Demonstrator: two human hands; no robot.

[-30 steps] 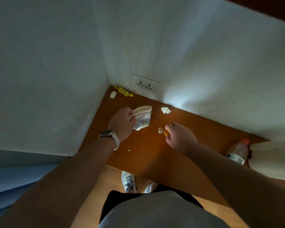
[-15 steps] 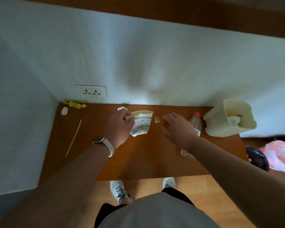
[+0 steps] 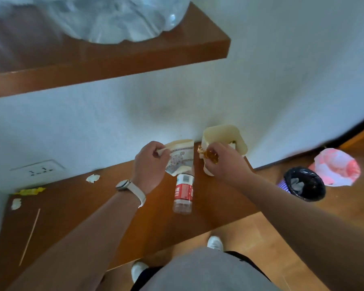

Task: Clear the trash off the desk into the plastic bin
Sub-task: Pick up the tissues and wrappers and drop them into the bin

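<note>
My left hand [image 3: 150, 164] grips a crumpled printed paper wrapper [image 3: 180, 159] by its top edge, held above the desk [image 3: 93, 206]. Pinched in my right hand [image 3: 223, 162] is an orange candy wrapper [image 3: 208, 153], just in front of the cream plastic bin [image 3: 223, 133] that stands at the desk's right end against the wall. A plastic bottle [image 3: 183, 192] with a red label lies below the paper wrapper. Left on the desk are a white scrap [image 3: 92, 178], a yellow wrapper [image 3: 29, 191], another white scrap [image 3: 15, 203] and a thin wooden stick [image 3: 29, 236].
A wooden shelf [image 3: 114, 59] with a clear plastic bag on it hangs overhead. On the floor to the right stand a purple basket with a black liner [image 3: 304, 183] and a pink plastic bag [image 3: 334, 166]. A wall socket [image 3: 37, 170] is at left.
Both hands have carried the paper wrapper and the orange candy wrapper rightward along the desk to the cream bin. The view has swung right and upward, bringing the shelf into sight.
</note>
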